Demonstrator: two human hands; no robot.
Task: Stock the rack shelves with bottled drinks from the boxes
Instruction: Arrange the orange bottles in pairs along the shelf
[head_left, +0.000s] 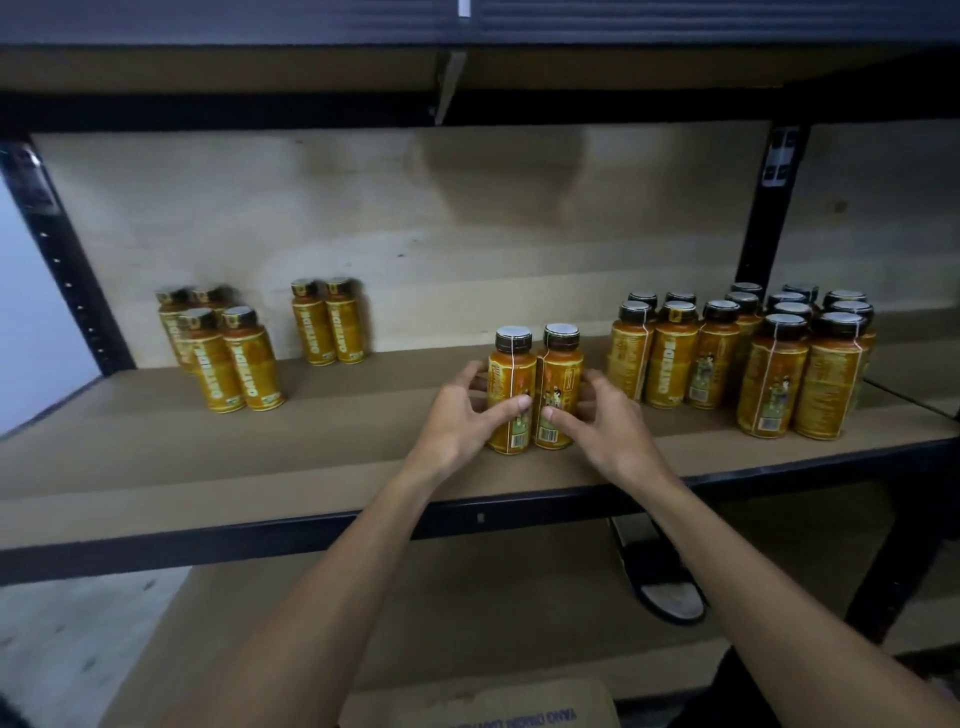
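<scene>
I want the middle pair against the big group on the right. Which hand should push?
Probably left: the left hand grips the pair of bottles from its left side, behind the push. The right hand sits between the pair and the big group, blocking the way.

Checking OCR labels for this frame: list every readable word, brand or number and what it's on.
"OATSIDE": vertical, on the left bottles.
"OATSIDE": on the back pair of bottles.
"OATSIDE": on one right-group bottle.
Middle bottles: small print and barcodes, too small to read.
Cardboard box at the bottom edge: upside-down print, too blurred to read.
</scene>
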